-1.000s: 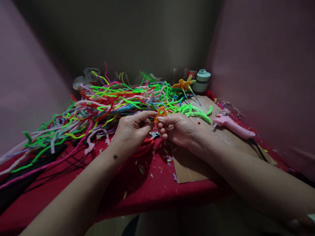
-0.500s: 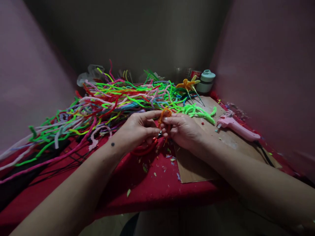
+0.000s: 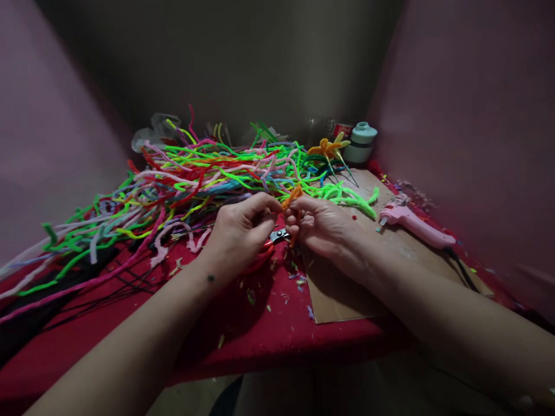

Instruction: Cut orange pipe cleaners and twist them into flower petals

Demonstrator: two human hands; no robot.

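A small orange pipe-cleaner piece [image 3: 293, 196] is pinched between the fingers of both hands, near the middle of the view. My left hand [image 3: 243, 228] has its fingertips closed on the piece's left side. From the other side my right hand [image 3: 323, 226] grips it between thumb and fingers. Pliers with red handles [image 3: 280, 234] lie on the red cloth just below, their metal jaws showing between the hands and their handles partly behind my left hand.
Many coloured pipe cleaners [image 3: 217, 167] are heaped at the back and left. A cardboard sheet [image 3: 342, 289] lies right, with a pink glue gun [image 3: 418, 225] on it. Behind stand orange and yellow flowers [image 3: 329, 149] and a pale bottle [image 3: 361, 143]. Scraps dot the red cloth [image 3: 243, 329].
My left hand has turned over the orange piece, its fingers more curled. The piece has tilted, and more of the pliers' jaws shows. The view has shifted slightly.
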